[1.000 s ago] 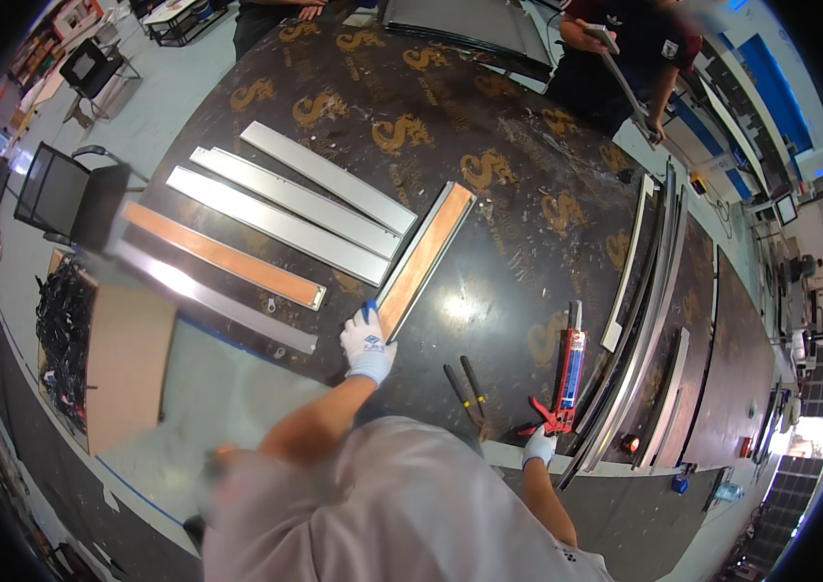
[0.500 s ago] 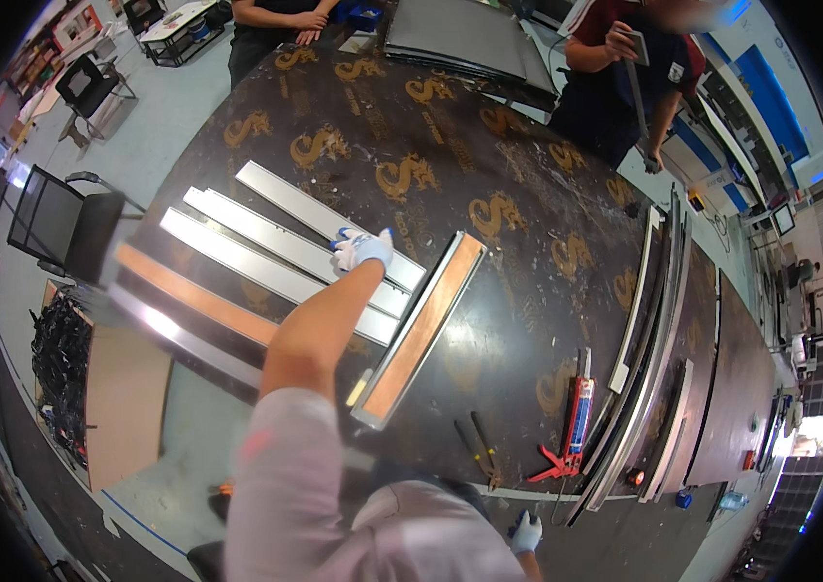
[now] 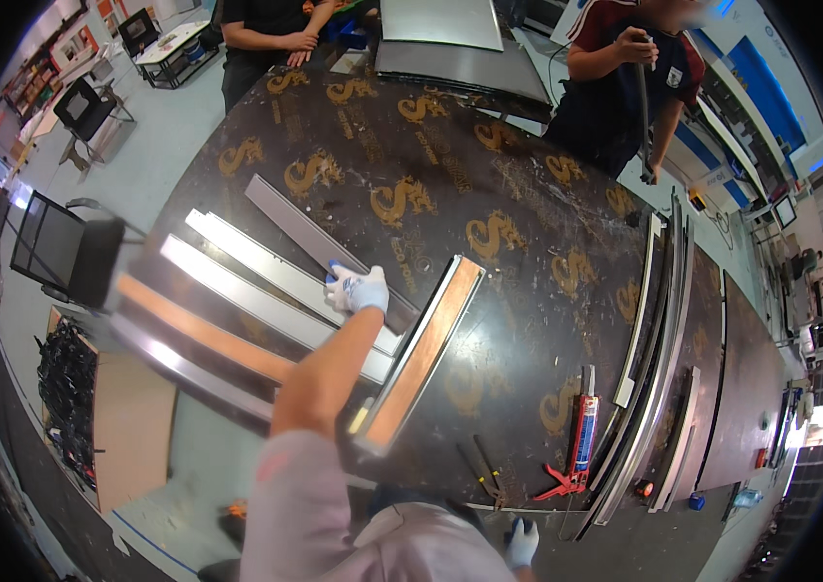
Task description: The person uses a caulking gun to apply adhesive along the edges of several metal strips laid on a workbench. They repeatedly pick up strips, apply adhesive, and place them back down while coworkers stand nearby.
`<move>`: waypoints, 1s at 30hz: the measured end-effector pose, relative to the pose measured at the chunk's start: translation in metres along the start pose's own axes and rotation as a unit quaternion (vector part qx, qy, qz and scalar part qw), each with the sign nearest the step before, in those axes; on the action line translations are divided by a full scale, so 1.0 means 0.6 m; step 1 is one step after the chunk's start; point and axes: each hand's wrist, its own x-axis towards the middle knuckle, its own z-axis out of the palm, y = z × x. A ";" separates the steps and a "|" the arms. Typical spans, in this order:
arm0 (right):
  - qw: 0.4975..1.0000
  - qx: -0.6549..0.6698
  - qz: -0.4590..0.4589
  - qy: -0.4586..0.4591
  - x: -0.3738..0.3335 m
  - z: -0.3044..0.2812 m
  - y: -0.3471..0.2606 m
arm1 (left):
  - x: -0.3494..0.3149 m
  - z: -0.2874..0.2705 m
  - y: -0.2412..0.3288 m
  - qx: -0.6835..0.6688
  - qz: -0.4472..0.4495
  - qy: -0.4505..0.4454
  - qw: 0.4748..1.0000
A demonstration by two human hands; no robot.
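Observation:
My left hand, in a white glove with blue on it, is closed on the near edge of the farthest flat metal strip, which now looks grey. Beside that strip lie two silvery metal strips, then an orange-brown faced strip and a shiny metal strip. Across their right ends lies a metal channel with a wood-coloured face. At the table's near edge my gloved right hand hangs low, thumb and fingers apart, with nothing visible in it.
Pliers and a red caulking gun lie near the dark table's front edge. Long metal profiles run along the right. Stacked panels and two people stand at the far side; one person holds a long bar.
The farthest strip has turned from bright silver to grey, with my left hand at its edge. My view has shifted slightly. A light panel top shows more on the far stack.

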 end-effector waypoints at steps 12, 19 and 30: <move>0.841 -0.075 -0.194 -0.500 0.030 0.412 -0.506 | -0.251 -0.102 -0.281 -0.584 0.047 -0.197 0.786; 0.823 -0.234 -0.288 -0.430 -0.057 0.457 -0.496 | -0.291 -0.059 -0.372 -0.685 -0.048 -0.311 0.657; 0.846 -0.214 -0.279 -0.400 -0.051 0.459 -0.484 | -0.263 -0.057 -0.441 -0.655 -0.088 -0.436 0.611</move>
